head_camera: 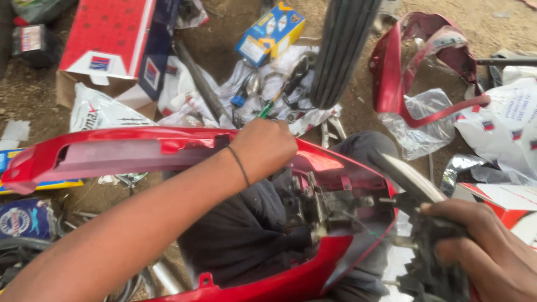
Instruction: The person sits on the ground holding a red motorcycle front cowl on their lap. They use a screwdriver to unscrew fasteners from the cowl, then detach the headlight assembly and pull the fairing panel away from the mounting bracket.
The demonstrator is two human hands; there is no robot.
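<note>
Two hands at work: left hand (264,146), fingers clamped on a green-handled screwdriver (267,108), rests on the glossy red plastic fairing (112,146) across the lap. Right hand (485,246), fingers wrapped around the black tail-lamp assembly (430,263). Crinkled plastic bags (425,120) litter the dirt ground.

Red body panel (140,146): glossy moulded plastic outside, duller matt on inner face. Second red cowl (403,67): same shiny plastic. Lock mechanism (324,204): bare grey metal, dull, grimy. Screwdriver (271,105): translucent green plastic handle. Carton (112,39): printed cardboard, smooth. Bags (425,120): thin clear crinkled plastic film. Tyre (341,50): matt black ribbed rubber. Ground (33,95): rough dry dirt.
</note>
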